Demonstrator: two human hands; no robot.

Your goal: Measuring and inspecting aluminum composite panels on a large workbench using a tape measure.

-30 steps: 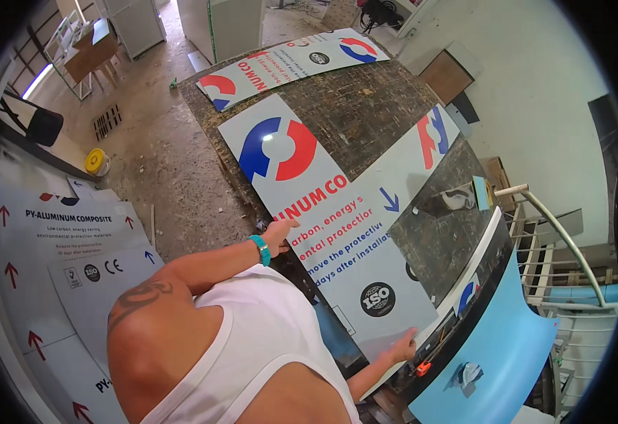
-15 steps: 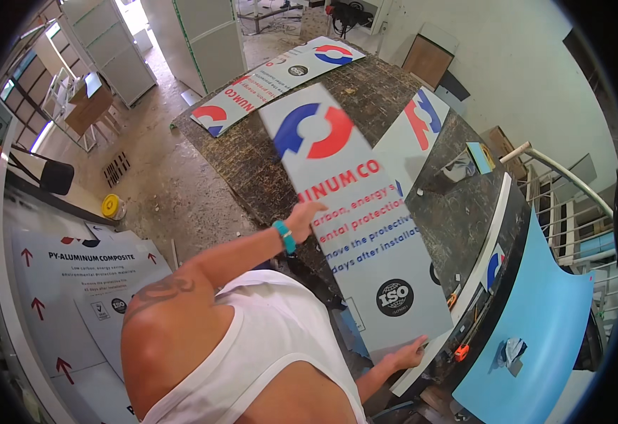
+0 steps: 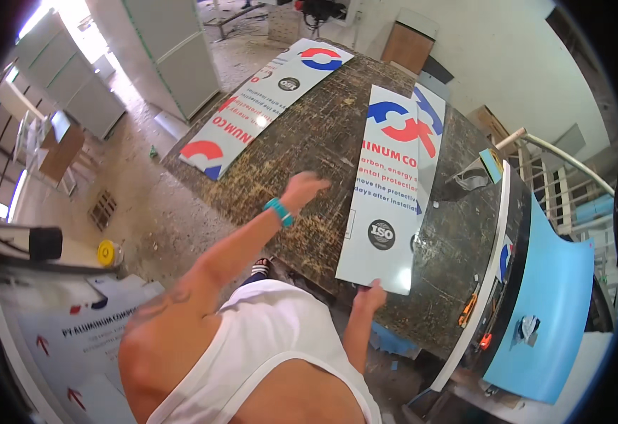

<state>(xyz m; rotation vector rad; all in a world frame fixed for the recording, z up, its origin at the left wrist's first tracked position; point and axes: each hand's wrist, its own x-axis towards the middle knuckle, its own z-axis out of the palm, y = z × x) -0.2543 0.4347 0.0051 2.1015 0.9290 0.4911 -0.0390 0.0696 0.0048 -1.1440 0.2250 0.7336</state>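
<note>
A long printed aluminum composite panel (image 3: 387, 201) lies on the dark, worn worktable (image 3: 309, 141), with red, blue and black markings on its pale face. My right hand (image 3: 370, 297) grips its near edge, thumb on top and fingers underneath. It partly covers a second printed panel (image 3: 433, 131) on its right. To the left of these panels, my left hand (image 3: 305, 191), with a teal band at the wrist, is above the tabletop. It holds nothing, and its slightly blurred fingers are stretched out. A further printed panel strip (image 3: 252, 116) runs along the table's far left edge.
Orange-handled cutters (image 3: 469, 308) and a white bar (image 3: 475, 272) lie at the table's right side. Beyond them is a curved light-blue sheet (image 3: 546, 297). Larger printed sheets (image 3: 104, 332) lean at the lower left, near a yellow-lidded tub (image 3: 109, 253).
The held panel has turned and come down to the right, onto the table and partly over the second panel. My left hand has let go of its side; my right hand still grips the near end.
</note>
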